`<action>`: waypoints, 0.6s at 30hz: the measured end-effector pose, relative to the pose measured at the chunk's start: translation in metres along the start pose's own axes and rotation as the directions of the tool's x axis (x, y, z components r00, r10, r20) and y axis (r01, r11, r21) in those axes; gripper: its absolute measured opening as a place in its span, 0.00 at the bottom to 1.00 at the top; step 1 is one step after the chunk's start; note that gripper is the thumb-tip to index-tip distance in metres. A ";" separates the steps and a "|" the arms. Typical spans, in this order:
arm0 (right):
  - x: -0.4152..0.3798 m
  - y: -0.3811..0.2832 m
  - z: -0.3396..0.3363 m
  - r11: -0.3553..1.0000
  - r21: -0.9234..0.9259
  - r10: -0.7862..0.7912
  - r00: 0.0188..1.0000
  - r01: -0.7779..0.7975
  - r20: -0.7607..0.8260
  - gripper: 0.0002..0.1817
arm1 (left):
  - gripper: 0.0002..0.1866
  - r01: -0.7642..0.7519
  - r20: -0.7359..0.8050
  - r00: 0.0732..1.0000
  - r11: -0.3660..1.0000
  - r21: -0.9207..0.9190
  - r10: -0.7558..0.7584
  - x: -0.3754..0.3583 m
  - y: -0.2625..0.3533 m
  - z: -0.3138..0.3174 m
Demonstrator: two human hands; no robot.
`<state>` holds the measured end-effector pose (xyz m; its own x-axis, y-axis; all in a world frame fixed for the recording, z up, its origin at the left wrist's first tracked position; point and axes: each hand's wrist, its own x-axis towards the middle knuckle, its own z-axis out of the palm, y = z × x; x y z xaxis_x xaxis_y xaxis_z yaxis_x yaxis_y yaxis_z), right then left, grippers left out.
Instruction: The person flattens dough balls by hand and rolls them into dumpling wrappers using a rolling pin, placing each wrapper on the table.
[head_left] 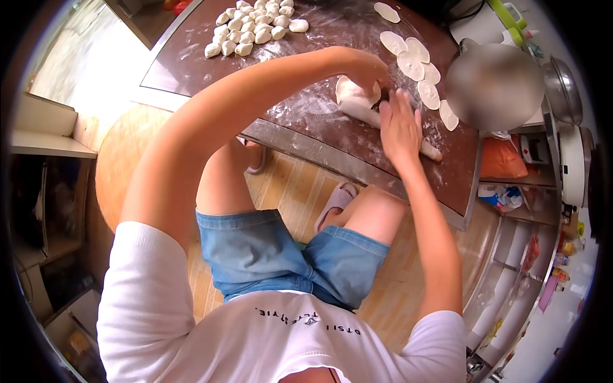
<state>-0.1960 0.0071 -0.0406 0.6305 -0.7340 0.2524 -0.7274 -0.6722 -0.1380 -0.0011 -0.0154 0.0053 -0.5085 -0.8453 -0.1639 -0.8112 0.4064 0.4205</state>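
My left hand (365, 69) curls over the edge of a round, flat dough wrapper (355, 93), fingers closed on it. Part of the wrapper lies against the upper left end of a wooden rolling pin (363, 113). Across the middle of that pin lies my right hand (401, 122), its fingers stretched out and its palm side down. Several small dough pieces (250, 27) sit in a cluster on the floured brown table (319, 135), at the upper left. Thin dough wrappers (410, 66) form a loose, partly overlapping line to the right of my hands.
A blurred round area (495, 87) covers the table's right side, with a metal bowl (562, 89) beyond it. Below stand shelves with an orange bag (503, 158). A round wooden surface (124, 159) is at the left. My legs are close to the table's metal edge (306, 152).
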 end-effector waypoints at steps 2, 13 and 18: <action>-0.034 -0.011 -0.015 0.998 0.053 -0.044 0.999 0.043 0.027 0.27 | 0.17 0.017 0.003 1.000 0.996 -0.083 -0.017 0.004 -0.001 -0.001; 0.040 0.010 0.005 0.995 -0.028 0.098 0.993 -0.100 -0.063 0.28 | 0.16 0.052 -0.046 0.997 0.995 -0.086 -0.056 -0.004 0.002 0.006; -0.027 -0.010 -0.011 0.999 0.037 -0.009 1.000 0.008 0.021 0.28 | 0.15 -0.035 0.033 0.999 0.999 0.013 0.034 0.010 -0.006 0.006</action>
<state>-0.2087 0.0342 -0.0357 0.6426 -0.7299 0.2331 -0.7117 -0.6813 -0.1714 -0.0026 -0.0241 -0.0047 -0.5452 -0.8189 -0.1791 -0.7968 0.4399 0.4144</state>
